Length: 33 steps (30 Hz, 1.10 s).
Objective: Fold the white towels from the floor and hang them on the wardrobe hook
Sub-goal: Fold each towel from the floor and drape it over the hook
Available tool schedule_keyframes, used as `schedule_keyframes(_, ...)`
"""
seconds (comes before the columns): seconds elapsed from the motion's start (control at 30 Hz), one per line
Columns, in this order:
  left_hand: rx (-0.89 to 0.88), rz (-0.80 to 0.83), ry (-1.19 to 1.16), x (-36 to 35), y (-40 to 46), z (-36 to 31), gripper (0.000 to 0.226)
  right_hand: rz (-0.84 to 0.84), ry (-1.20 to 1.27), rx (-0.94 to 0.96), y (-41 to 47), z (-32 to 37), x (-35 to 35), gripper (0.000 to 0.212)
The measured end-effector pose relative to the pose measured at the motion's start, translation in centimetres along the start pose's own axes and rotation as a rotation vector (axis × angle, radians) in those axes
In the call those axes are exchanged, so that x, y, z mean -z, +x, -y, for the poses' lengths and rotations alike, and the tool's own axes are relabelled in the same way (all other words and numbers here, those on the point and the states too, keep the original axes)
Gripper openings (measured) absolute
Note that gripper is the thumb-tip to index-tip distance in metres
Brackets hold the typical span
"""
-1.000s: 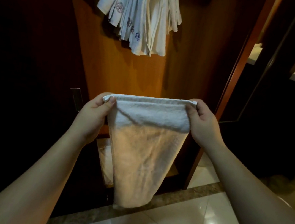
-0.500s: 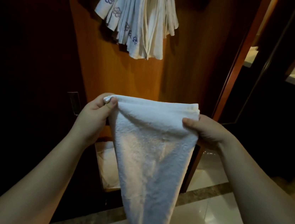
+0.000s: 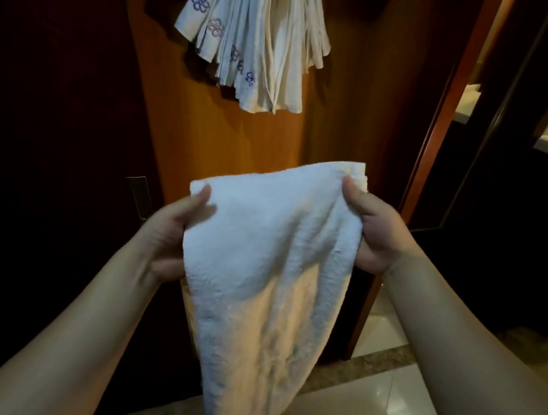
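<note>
Left hand (image 3: 173, 229) and right hand (image 3: 371, 229) each pinch the towel (image 3: 267, 275) (fingers hidden behind it, thumbs in front), its lower end cut off.

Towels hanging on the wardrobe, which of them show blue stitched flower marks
The hanging towels toward the left of the bunch: blue flower marks sit near their lower corners. Those on the right hang plain white, as does the towel in both hands.

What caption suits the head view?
Both hands, left hand and right hand, hold a white towel below hung towels.
</note>
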<state>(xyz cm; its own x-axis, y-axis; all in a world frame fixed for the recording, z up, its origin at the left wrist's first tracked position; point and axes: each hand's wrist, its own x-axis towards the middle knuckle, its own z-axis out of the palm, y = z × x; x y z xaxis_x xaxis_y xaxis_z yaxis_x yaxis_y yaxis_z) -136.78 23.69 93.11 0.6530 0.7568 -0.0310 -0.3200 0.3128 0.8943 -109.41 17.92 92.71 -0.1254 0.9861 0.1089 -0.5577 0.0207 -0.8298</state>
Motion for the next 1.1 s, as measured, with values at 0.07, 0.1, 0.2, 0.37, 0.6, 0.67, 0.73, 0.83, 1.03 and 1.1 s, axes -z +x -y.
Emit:
schedule_keyframes(0.07,0.046,-0.059,0.006,0.7,0.0,0.9,0.042,-0.054,-0.009,-0.034,-0.1,-0.8,0.3,0.043)
schedule_keyframes(0.1,0.027,-0.114,0.006,1.0,0.1,1.2,0.033,-0.078,-0.024,-0.047,-0.2,-1.2,0.5,0.04)
schedule_keyframes(0.2,-0.039,-0.285,0.033,1.4,0.8,2.4,0.026,-0.156,-0.056,-0.085,-0.3,-2.6,1.5,0.042)
schedule_keyframes(0.37,0.008,-0.51,0.043,1.8,1.7,6.7,0.027,-0.413,-0.346,-0.109,-0.7,-6.5,2.1,0.039)
schedule_keyframes(0.6,-0.033,-0.758,0.078,-0.3,-1.1,13.1,0.043,-0.718,-0.677,-0.185,-3.5,-15.4,-0.8,0.05)
schedule_keyframes(0.67,-0.048,-0.743,0.17,-1.8,-2.6,14.3,0.044,-0.734,-0.679,-0.183,-4.2,-17.3,-2.0,0.053)
schedule_keyframes(0.73,-0.002,-0.747,0.248,-2.7,-3.6,15.1,0.039,-0.704,-0.687,-0.169,-4.9,-18.6,-3.0,0.049)
schedule_keyframes(0.83,0.022,-0.692,0.305,-3.5,-4.6,15.5,0.03,-0.579,-0.705,-0.15,-5.6,-19.4,-4.1,0.029)
schedule_keyframes(1.03,-0.017,-0.59,0.337,-4.3,-5.3,14.9,0.02,-0.398,-0.546,-0.112,-5.6,-19.3,-5.2,0.028)
schedule_keyframes(1.1,0.015,-0.551,0.297,-3.9,-5.4,14.4,0.028,-0.36,-0.484,-0.089,-5.5,-19.1,-5.1,0.04)
